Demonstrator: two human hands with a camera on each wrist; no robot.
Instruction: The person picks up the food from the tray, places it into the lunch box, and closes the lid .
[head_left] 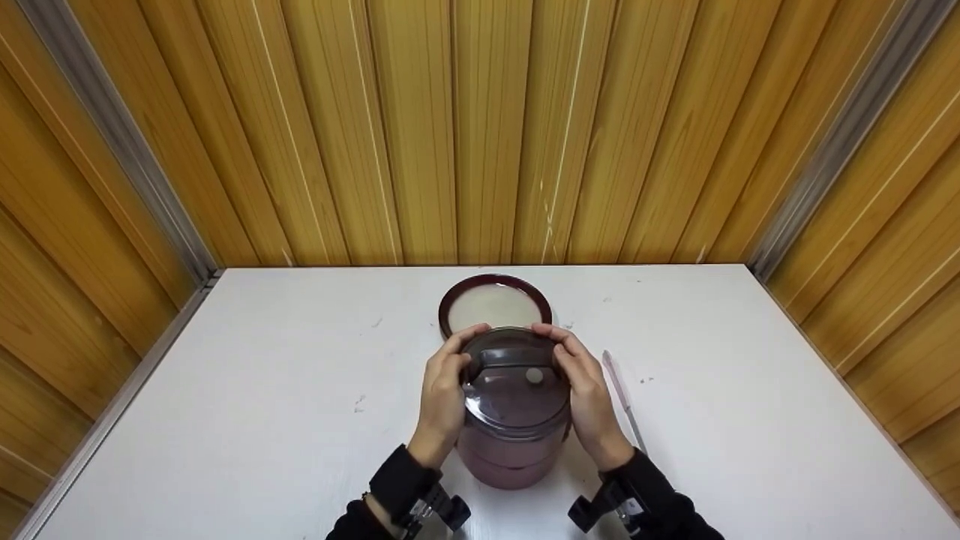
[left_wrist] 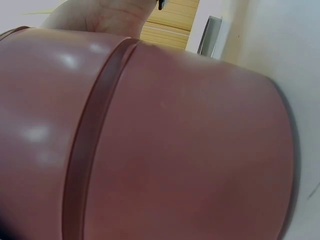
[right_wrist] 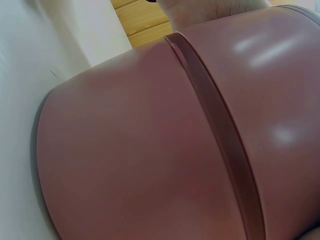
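A pink, two-tiered lunch box point(head_left: 511, 457) stands upright on the white table, its dark see-through lid point(head_left: 517, 409) on top. My left hand point(head_left: 442, 394) holds the lid's left side, fingertips curled over the far rim. Gripping the right side in the same way is my right hand point(head_left: 590, 394). Both wrist views are mostly filled by the smooth pink wall, where a darker band point(left_wrist: 87, 145) runs round between the tiers. Part of the left palm point(left_wrist: 107, 15) shows at that view's top, and part of the right palm point(right_wrist: 210, 12) in the other. What is inside cannot be seen.
Just behind the lunch box lies a round plate-like dish point(head_left: 491, 301) with a dark red rim and pale middle, partly covered by the lid and hands. A slim utensil point(head_left: 619, 386) with a pinkish end and grey shaft lies beside my right hand. Wood-panelled walls point(head_left: 484, 135) enclose the table.
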